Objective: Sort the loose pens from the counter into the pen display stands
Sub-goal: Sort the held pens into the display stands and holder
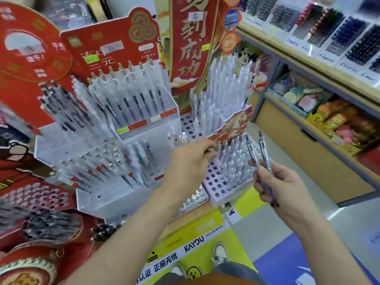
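My right hand (281, 186) grips two clear click pens (259, 153), their tops pointing up and away from me. My left hand (191, 159) reaches to the front tier of a white stand with round holes (216, 182), fingers curled at a clear pen (213, 150) standing among the pens there; whether they pinch it is not plain. That stand holds several clear pens, with open holes on its left side. A red-backed stand (131, 112) to the left holds rows of clear pens with black refills.
A wooden shelf unit (308, 64) on the right carries boxes of dark pens on top and packets below. A yellow KAYOU box front (185, 241) sits under the stands. Red displays with dark pens (47, 225) crowd the left. My shoes (220, 254) stand on the floor.
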The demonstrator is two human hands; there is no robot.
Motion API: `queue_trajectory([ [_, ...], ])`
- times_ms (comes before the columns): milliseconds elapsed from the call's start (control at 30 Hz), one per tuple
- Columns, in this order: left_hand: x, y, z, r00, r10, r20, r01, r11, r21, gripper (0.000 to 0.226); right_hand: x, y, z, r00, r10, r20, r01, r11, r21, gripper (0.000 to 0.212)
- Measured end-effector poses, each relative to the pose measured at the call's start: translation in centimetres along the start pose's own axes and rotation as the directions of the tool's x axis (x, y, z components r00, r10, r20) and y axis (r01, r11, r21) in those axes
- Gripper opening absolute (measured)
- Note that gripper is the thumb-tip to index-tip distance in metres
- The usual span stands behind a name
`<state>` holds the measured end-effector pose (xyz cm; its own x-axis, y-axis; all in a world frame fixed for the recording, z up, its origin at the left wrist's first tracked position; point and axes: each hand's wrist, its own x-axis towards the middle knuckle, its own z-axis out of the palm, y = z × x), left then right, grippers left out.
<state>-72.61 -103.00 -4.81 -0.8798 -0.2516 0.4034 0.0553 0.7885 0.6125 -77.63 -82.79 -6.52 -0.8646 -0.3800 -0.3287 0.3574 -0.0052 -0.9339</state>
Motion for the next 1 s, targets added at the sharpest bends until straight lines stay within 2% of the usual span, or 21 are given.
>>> queue_trajectory([
  [200,0.3,-1.0,4.7,0.998,0.006,0.055,-0.015,0.987,0.162,0.004,1.3,-0.7,-2.2,1.000,0.020,0.021,-0.021,0.999,0.033,0.014],
  [333,1.0,-1.2,6.0,0.997,-0.064,0.038,0.059,0.991,0.123,0.009,2.5,-1.0,-3.0,0.999,0.022,0.047,-0.023,0.999,0.028,0.015],
  [467,1.5,-1.6,6.8,0.995,-0.070,0.068,0.061,0.990,0.131,0.007,3.6,-1.3,-3.7,0.996,0.026,0.082,-0.027,1.000,0.011,0.016],
  [567,2.0,-1.7,7.3,0.990,-0.052,0.128,0.033,0.989,0.146,0.008,4.4,-1.6,-4.0,0.993,0.044,0.112,-0.045,0.999,0.005,0.015],
  [733,2.9,-2.8,8.2,0.947,0.004,0.320,-0.070,0.978,0.194,0.008,5.6,-1.8,-4.2,0.987,0.089,0.132,-0.096,0.994,0.051,0.012],
  [867,3.4,-3.5,9.1,0.930,0.018,0.367,-0.123,0.957,0.264,0.016,6.3,-1.7,-4.6,0.981,0.113,0.159,-0.131,0.985,0.110,0.017],
  [1000,3.9,-2.7,9.3,0.920,0.049,0.388,-0.165,0.948,0.271,0.008,6.6,-1.9,-4.8,0.969,0.128,0.210,-0.171,0.964,0.205,0.023],
])
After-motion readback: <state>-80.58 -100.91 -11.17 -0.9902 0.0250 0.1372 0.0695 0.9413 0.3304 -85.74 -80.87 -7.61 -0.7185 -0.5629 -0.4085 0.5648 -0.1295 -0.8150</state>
